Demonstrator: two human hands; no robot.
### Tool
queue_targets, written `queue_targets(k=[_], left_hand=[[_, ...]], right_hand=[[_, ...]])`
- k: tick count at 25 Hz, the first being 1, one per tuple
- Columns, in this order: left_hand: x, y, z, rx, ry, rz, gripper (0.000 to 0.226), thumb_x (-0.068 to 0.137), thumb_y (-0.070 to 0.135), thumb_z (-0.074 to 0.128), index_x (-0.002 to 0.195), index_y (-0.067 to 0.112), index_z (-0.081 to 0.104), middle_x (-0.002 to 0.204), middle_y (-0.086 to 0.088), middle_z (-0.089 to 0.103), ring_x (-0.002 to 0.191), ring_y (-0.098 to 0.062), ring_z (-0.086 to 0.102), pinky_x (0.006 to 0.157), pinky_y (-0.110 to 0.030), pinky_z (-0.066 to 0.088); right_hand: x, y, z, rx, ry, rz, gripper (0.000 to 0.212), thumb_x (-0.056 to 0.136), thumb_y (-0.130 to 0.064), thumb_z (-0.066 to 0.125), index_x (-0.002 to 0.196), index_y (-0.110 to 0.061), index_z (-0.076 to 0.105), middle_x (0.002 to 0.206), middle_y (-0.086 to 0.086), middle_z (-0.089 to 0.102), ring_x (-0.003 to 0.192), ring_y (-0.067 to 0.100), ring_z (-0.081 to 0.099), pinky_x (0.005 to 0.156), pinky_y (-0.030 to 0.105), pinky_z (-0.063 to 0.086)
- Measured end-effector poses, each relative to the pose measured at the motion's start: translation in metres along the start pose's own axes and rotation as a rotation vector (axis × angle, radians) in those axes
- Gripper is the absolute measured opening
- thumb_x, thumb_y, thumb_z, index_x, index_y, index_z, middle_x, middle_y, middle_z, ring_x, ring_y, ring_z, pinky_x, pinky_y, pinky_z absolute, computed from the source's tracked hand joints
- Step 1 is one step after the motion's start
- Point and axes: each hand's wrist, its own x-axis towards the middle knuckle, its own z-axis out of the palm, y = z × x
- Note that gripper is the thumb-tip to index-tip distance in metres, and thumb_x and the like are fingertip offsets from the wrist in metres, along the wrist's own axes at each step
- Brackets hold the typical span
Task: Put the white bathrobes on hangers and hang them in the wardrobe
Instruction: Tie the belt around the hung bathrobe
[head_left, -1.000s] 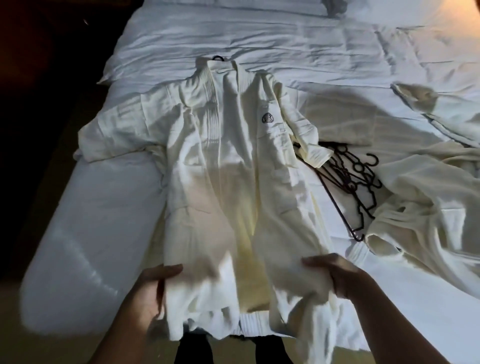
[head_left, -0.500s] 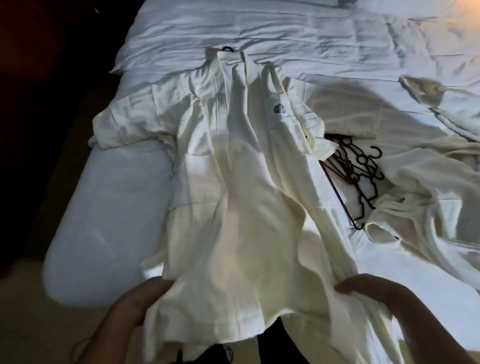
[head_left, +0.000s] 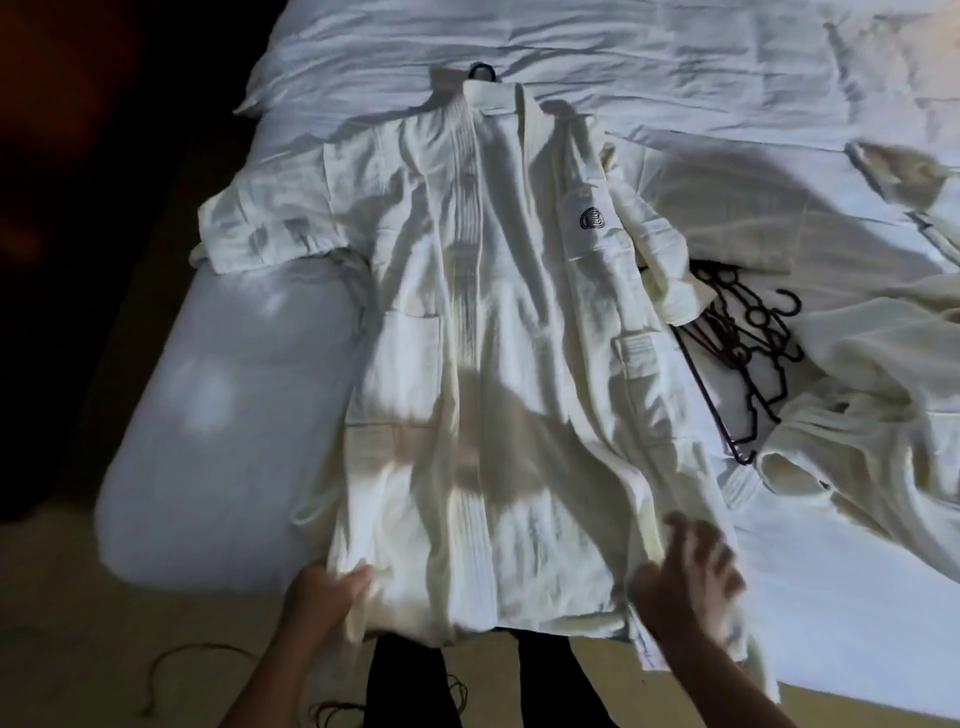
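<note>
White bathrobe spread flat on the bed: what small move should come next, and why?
Probably reach for the black hanger hook poking out above the collar and lift. The white bathrobe lies flat on the white-sheeted bed, seemingly already on its hanger. The left hand grips the hem, and the blurred right hand is at the hem too.

Bed: robe flat along its left part, collar far, hem near; hook behind the collar; hangers just right of the robe; second robe right of those; left hand and right hand at the hem's corners.
</note>
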Motion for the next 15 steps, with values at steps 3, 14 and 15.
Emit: queue_targets(k=[3,14,15], left_hand=[[0.006,-0.005,0.002,-0.345,-0.104,0.062,0.051,0.060,0.041,0.088,0.094,0.005,0.076,0.093,-0.010,0.079,0.097,-0.032,0.074,0.093,-0.047,0.057],[0.002,-0.019,-0.016,-0.687,-0.274,0.035,0.057,0.082,0.051,0.079,0.123,0.014,0.070,0.120,-0.009,0.074,0.112,-0.027,0.071,0.104,-0.047,0.052],[-0.005,-0.009,-0.014,-0.674,-0.299,0.079,0.038,0.091,0.038,0.074,0.121,0.016,0.070,0.118,-0.008,0.075,0.106,-0.024,0.073,0.093,-0.039,0.057]], right_hand=[[-0.018,-0.077,0.025,0.264,-0.479,-0.281,0.047,0.069,-0.024,0.068,0.111,-0.043,0.056,0.099,-0.010,0.064,0.092,0.016,0.061,0.083,0.036,0.049],[-0.004,-0.131,0.019,0.953,-0.961,0.198,0.012,0.100,-0.022,0.060,0.103,-0.011,0.063,0.109,0.009,0.077,0.096,0.030,0.073,0.079,0.038,0.052],[-0.004,-0.135,0.025,0.931,-0.952,0.191,0.014,0.097,-0.020,0.064,0.110,-0.015,0.066,0.109,0.006,0.076,0.097,0.026,0.070,0.078,0.037,0.052]])
